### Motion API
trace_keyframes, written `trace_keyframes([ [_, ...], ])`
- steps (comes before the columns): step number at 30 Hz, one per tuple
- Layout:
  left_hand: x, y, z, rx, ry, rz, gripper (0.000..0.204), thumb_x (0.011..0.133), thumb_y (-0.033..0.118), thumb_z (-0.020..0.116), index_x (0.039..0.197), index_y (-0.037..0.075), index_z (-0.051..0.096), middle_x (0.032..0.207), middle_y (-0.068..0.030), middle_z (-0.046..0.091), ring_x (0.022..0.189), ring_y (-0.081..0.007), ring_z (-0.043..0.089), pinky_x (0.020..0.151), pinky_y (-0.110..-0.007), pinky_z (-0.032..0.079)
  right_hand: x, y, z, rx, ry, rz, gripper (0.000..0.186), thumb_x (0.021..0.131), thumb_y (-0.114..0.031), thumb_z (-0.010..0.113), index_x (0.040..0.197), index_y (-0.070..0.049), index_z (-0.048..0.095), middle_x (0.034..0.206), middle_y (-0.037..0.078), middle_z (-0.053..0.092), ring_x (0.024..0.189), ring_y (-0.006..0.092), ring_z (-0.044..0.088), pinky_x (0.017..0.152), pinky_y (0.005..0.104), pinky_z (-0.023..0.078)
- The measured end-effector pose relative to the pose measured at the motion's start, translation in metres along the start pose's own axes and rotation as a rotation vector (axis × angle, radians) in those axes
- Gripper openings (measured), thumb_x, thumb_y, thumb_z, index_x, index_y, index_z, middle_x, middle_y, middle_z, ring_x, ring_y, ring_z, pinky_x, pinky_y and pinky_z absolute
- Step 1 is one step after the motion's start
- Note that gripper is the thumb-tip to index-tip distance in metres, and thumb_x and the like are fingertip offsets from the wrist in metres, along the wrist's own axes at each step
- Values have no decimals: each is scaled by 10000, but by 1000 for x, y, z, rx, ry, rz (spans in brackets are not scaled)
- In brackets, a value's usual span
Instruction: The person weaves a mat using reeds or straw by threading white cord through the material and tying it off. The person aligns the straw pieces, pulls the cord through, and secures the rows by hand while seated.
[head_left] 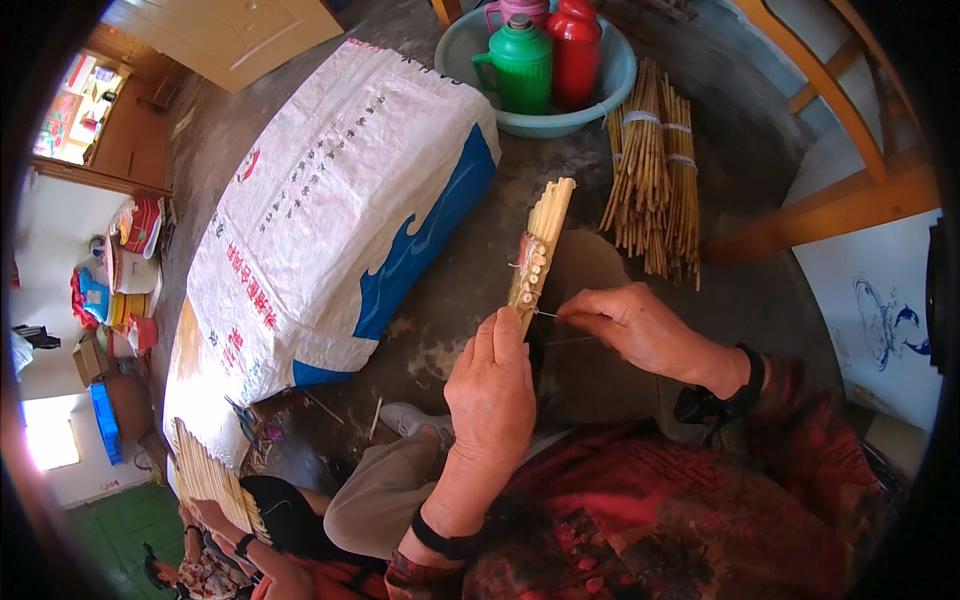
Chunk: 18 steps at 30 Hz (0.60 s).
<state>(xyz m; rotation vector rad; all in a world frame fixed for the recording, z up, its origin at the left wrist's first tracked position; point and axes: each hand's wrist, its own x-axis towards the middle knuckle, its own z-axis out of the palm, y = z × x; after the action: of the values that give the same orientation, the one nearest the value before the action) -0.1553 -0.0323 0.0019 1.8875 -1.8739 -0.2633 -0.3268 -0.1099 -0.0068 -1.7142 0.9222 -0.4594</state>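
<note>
My left hand (485, 390) is closed round the lower end of a short bundle of pale stalks (550, 207), held upright and tilted a little right. A row of small cut stalk ends, bound with thin string, runs along its side. Just right of it, my right hand (620, 322) pinches a thin, light string or needle (546, 314) stretching to the bundle; I cannot tell which. Each wrist has a dark band.
A white-and-blue sack (310, 200) lies left, scissors (255, 420) below it. Basin (465, 110) with flasks, stalk bundles (650, 180) behind; wooden frame (800, 222) right. Co-workers (205, 570) at lower left beside laid-out stalks (210, 470).
</note>
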Motion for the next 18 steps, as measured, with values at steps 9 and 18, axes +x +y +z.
trace_keyframes([
  [9,6,-5,-8,-48,32,39,414,709,-16,657,1103,6,534,984,-173,616,815,-354,626,673,-377,515,8,8,4,15,4,-83,141,863,-55,592,979,12,637,894,188,659,869,304,659,734,341,506],
  [18,6,-6,-8,-49,-5,49,407,714,-19,647,1105,3,536,998,-181,612,812,-353,627,672,-374,517,10,13,11,14,25,-130,136,856,-43,594,976,14,626,882,190,656,850,311,658,714,346,509],
])
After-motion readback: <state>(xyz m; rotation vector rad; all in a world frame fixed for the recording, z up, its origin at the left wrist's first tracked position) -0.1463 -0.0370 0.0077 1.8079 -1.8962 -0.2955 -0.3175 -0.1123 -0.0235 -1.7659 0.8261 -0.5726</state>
